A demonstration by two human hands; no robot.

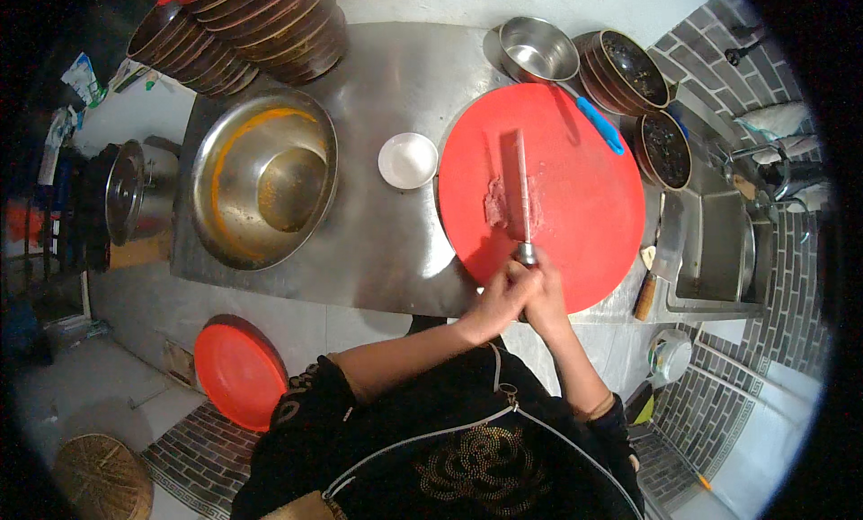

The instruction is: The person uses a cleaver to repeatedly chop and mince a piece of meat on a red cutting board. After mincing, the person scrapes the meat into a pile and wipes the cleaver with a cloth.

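With my left hand (499, 299) and my right hand (549, 297) together, I grip the handle of a cleaver (523, 176). Its blade stands on edge, spine up, pointing away from me over a round red cutting board (593, 216). Minced pale-pink meat (497, 206) lies smeared on the board, on both sides of the blade. Part of the meat is hidden under the blade. Left of the board, and apart from it, sits a small white bowl (408, 161). A blue-handled utensil (600, 124) reaches over the board's upper right edge.
A wide steel basin (229, 149) with orange residue stands left on the steel table (377, 250). Stacked brown bowls (270, 28) rise at the back left. A steel pot (539, 48) and dark pans (664, 149) line the back right. Another cleaver (647, 294) lies beside the sink (715, 250).
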